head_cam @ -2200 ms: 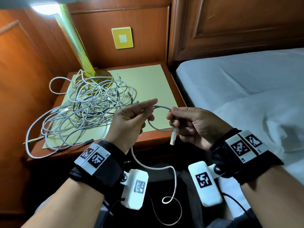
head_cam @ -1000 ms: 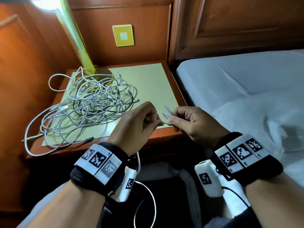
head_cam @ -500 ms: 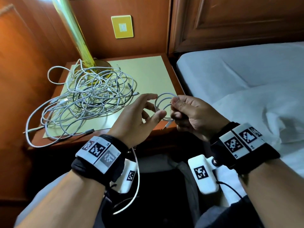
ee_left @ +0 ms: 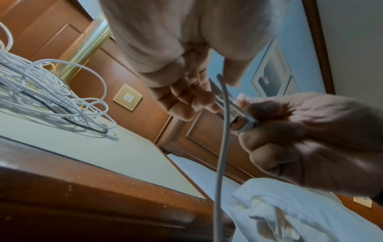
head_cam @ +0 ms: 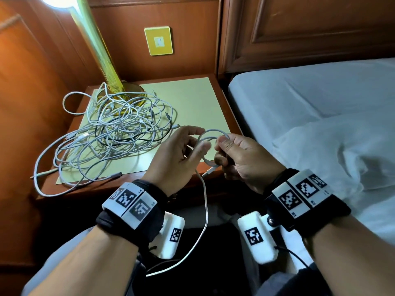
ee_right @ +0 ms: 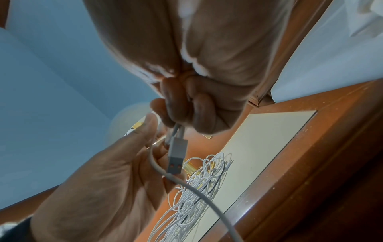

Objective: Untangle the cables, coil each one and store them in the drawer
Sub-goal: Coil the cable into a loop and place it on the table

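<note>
My right hand (head_cam: 239, 159) pinches a small coil of white cable (head_cam: 211, 135) over the front edge of the nightstand (head_cam: 229, 107). The cable's USB plug (ee_right: 176, 160) sticks out below the curled right fingers (ee_right: 199, 104). My left hand (head_cam: 177, 159) is beside the coil with thumb and fingers nearly straight. The cable runs between its thumb and fingers, and its fingertips (ee_left: 199, 101) touch the loops. The loose tail (head_cam: 205, 210) hangs down to my lap. A tangle of white and black cables (head_cam: 111, 133) lies on the nightstand to the left. No drawer is in view.
A yellow-green lamp (head_cam: 100, 50) stands at the back of the nightstand, its base under the tangle. A pale mat (head_cam: 192, 99) covers the top. A bed with a white sheet (head_cam: 310, 103) is close on the right. Wood panelling rises behind and to the left.
Over the last second both hands rose, and the single bend of cable became a small coil in my right hand. The left hand opened and more tail was drawn up from my lap.
</note>
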